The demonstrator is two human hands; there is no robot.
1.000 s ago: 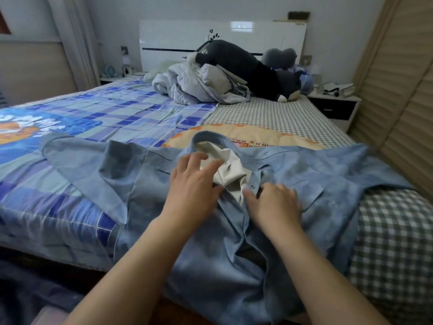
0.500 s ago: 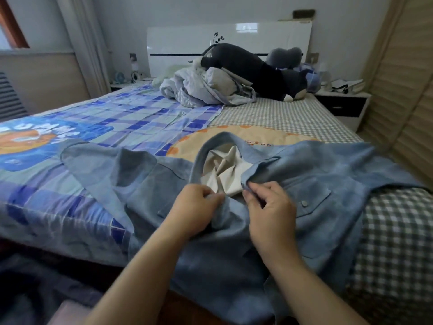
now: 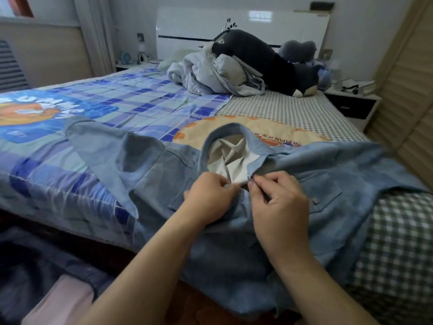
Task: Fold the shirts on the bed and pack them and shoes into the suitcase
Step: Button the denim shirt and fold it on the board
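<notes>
Both forearms are stretched over the bed [image 3: 164, 109] edge. The placket just below the collar [image 3: 225, 132] is pinched by the left hand [image 3: 210, 198] and the right hand [image 3: 278, 202], each grip clamped on cloth. The blue shirt [image 3: 339, 174] is spread face up on the bed, sleeves out, its hem hanging over the edge.

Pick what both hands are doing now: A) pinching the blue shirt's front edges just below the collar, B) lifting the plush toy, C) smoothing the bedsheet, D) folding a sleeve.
A: the left hand and right hand pinch the blue shirt below its collar.
</notes>
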